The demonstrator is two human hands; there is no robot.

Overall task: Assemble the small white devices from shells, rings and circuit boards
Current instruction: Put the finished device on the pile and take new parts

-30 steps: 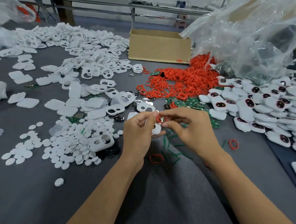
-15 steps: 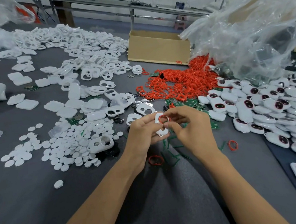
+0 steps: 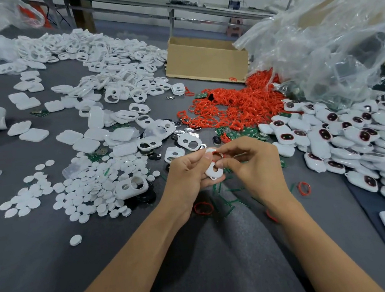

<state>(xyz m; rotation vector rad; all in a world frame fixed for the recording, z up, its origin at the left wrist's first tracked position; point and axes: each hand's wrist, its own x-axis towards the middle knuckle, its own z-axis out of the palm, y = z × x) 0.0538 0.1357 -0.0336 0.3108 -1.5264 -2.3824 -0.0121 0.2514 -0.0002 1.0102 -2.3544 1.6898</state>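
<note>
Hands working just above grey surface [image 3: 55,255], near a stray ring [image 3: 204,208]. Left hand [image 3: 184,172]: fingers are gripping a white shell [image 3: 213,171]. Right hand [image 3: 253,165]: fingers are pinching a red ring [image 3: 218,153] at the shell's upper opening, apparently seating it, though the fit is partly hidden. Step in hand: ring-fitting. Next move is likely calling for one of the circuit boards [image 3: 244,132] lying beyond; ring heap [image 3: 235,108] and finished devices [image 3: 351,133] are lying farther off.

The grey table [image 3: 33,269] carried heaps of white shells [image 3: 96,51] at the far left, white discs [image 3: 91,187] nearer, a pile of red rings [image 3: 235,108] beside a cardboard box [image 3: 204,61], and assembled devices [image 3: 351,133] along the right.
</note>
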